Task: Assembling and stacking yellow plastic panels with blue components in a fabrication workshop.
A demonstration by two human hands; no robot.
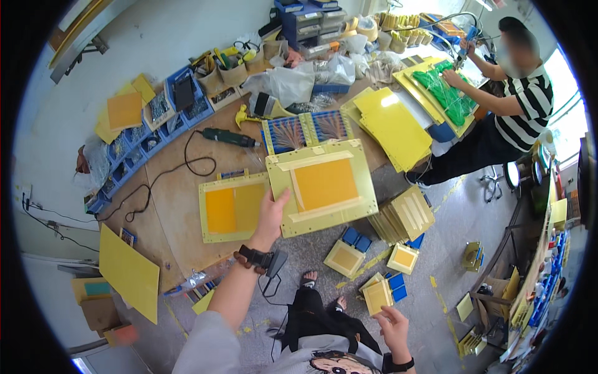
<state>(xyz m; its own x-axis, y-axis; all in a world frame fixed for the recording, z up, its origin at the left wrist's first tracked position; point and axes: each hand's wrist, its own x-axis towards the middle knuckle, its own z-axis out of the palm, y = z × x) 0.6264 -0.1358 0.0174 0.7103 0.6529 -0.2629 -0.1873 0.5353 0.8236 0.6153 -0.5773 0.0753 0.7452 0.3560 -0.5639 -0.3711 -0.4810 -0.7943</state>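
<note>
My left hand (269,219) holds a yellow board (327,187) by its left edge, right of an orange board (233,209). My right hand (393,327), near right, has loose, bent fingers, a bit apart.

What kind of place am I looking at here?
Probably a small assembly workshop. The wooden workbench carries blue bins of small parts and a green corded tool, and the left hand holds a pale yellow panel with an orange middle.
</note>
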